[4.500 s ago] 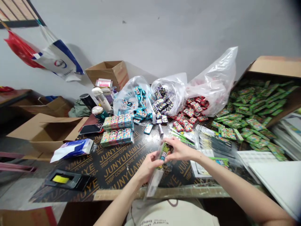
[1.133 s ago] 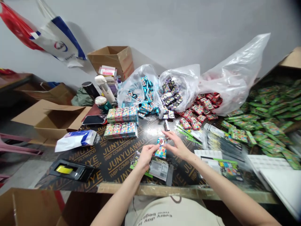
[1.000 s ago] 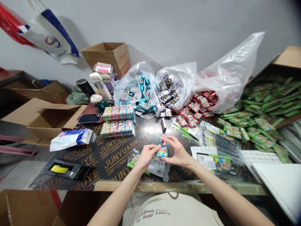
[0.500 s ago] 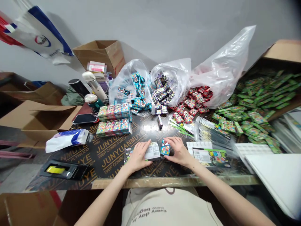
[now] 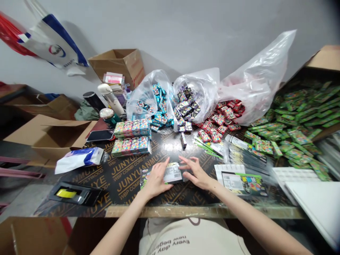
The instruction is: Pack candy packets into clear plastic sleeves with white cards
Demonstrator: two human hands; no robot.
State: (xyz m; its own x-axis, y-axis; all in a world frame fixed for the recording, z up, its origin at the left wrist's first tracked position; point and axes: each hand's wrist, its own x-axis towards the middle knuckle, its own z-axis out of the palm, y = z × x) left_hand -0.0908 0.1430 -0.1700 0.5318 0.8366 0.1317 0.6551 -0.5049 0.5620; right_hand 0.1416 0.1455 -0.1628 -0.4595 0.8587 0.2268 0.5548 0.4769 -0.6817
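Head view: the left hand lies flat, fingers apart, on a clear plastic packet with a printed card inside, pressing it rather than clamping it. The right hand is open, its fingers spread and reaching just beside the packet's right edge; no contact shows. The small blue packet that sat by the right hand a moment ago no longer shows, so only the card packet now lies between the hands.

The packet sits near the front edge of the table. To its right, well past the right hand, lies a flat card pack. Left of it, printed board runs toward a tape dispenser. Beyond it stand two rows of stacked boxes, a small lone box, and heaps of red packets.
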